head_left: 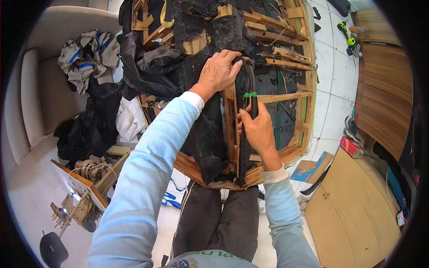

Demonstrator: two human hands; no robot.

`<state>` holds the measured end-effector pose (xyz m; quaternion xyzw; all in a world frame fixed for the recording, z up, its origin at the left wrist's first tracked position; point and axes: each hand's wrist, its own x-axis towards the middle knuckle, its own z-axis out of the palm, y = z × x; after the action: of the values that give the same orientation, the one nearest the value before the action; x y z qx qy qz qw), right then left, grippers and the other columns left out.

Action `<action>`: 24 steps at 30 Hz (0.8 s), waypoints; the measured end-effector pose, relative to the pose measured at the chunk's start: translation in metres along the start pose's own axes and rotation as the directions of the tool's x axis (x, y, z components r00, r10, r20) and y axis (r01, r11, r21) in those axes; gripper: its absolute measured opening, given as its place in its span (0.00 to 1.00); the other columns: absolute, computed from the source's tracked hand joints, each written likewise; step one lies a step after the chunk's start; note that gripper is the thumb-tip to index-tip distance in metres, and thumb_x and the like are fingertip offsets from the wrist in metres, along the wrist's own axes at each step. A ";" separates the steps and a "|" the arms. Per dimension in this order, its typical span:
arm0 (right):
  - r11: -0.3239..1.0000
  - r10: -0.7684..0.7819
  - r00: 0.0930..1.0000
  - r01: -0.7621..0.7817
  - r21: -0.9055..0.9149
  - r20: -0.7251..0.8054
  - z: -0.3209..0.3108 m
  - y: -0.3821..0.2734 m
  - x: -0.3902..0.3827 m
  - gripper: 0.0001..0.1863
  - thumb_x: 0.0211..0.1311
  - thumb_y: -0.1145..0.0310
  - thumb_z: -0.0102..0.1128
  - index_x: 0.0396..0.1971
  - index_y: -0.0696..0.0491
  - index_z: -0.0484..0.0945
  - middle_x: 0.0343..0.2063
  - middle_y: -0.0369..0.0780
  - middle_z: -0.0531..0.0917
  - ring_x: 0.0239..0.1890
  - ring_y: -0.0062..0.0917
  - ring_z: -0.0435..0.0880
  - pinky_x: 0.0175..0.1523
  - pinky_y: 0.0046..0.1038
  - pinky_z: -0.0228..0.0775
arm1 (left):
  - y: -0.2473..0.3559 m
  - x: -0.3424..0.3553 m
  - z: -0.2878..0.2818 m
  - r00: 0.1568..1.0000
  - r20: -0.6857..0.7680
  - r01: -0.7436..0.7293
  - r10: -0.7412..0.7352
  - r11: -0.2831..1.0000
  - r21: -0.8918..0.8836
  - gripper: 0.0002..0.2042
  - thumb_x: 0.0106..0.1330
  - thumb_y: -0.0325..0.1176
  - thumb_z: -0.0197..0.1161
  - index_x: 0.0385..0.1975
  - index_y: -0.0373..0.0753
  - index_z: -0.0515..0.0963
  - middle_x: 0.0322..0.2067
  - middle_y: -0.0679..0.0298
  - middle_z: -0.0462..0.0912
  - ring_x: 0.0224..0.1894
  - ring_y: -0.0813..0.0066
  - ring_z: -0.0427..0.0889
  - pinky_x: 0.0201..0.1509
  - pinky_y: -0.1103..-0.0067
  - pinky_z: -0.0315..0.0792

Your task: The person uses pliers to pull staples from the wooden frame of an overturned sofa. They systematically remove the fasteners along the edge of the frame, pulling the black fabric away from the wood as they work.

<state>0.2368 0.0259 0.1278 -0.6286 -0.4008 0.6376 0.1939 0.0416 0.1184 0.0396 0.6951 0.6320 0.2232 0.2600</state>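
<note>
A wooden furniture frame (308,111), like an upturned sofa, stands before me with torn black fabric (208,138) over its middle. My right hand (258,129) is closed round the black handles of long pincers (254,103) with green bands. Their grey arms reach away from me to the frame's middle rail (230,129); the jaws are partly hidden. My left hand (219,72) lies just left of the jaws, fingers bent and thumb close to the pincers' head. It seems to grip the black fabric at the rail, though the fingertips are partly covered.
At left are a beige sofa (58,85), striped cloths (89,58), a white plastic bag (130,118) and a wooden mechanism (85,183). At right lie a green-black power tool (349,38), flattened cardboard (313,169), a red box (351,146) and wooden cabinets (386,85).
</note>
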 end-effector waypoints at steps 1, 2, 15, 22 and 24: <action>1.000 -0.028 1.000 0.028 0.004 0.014 0.001 -0.004 0.007 0.11 0.74 0.68 0.63 0.43 0.59 0.73 0.31 0.44 0.88 0.26 0.27 0.90 0.30 0.30 0.83 | 0.001 0.003 0.001 0.999 0.001 0.032 -0.032 0.999 -0.009 0.17 0.76 0.41 0.62 0.60 0.43 0.83 0.54 0.54 0.85 0.56 0.47 0.84 0.63 0.58 0.77; 1.000 -0.030 0.999 0.030 -0.001 0.015 0.001 -0.009 0.013 0.11 0.74 0.68 0.63 0.43 0.59 0.73 0.32 0.44 0.88 0.26 0.28 0.90 0.30 0.31 0.84 | 0.002 0.004 0.004 0.999 -0.007 0.044 -0.044 0.999 0.007 0.17 0.76 0.41 0.63 0.59 0.43 0.84 0.53 0.54 0.85 0.56 0.48 0.84 0.63 0.58 0.77; 0.236 -0.333 0.882 0.420 -0.876 0.333 -0.105 -0.066 0.083 0.16 0.63 0.80 0.60 0.50 0.52 0.81 0.50 0.47 0.81 0.48 0.51 0.86 0.51 0.50 0.80 | 0.003 0.016 -0.004 0.998 0.008 0.061 -0.064 0.981 0.186 0.16 0.75 0.42 0.60 0.52 0.42 0.88 0.48 0.54 0.88 0.53 0.51 0.85 0.64 0.57 0.73; -0.527 -0.449 0.558 0.465 -0.711 0.698 -0.120 -0.111 0.124 0.07 0.68 0.68 0.62 0.41 0.47 0.87 0.41 0.37 0.79 0.46 0.29 0.85 0.56 0.37 0.73 | 0.049 0.034 -0.012 0.851 0.148 0.498 -0.505 0.863 0.082 0.23 0.71 0.43 0.56 0.57 0.37 0.87 0.55 0.44 0.88 0.60 0.43 0.83 0.68 0.56 0.71; -0.594 -0.407 0.509 0.483 -0.643 0.759 -0.118 -0.124 0.136 0.06 0.69 0.67 0.62 0.40 0.46 0.88 0.41 0.36 0.79 0.45 0.29 0.85 0.56 0.36 0.73 | 0.048 0.036 -0.012 0.779 0.204 0.609 -0.594 0.793 -0.017 0.25 0.71 0.43 0.54 0.60 0.36 0.85 0.56 0.43 0.87 0.64 0.41 0.81 0.69 0.57 0.72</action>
<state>0.2992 0.2342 0.1462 -0.2121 -0.9702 -0.0909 -0.0745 0.0743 0.1523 0.0794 0.4635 0.7836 0.0879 0.4042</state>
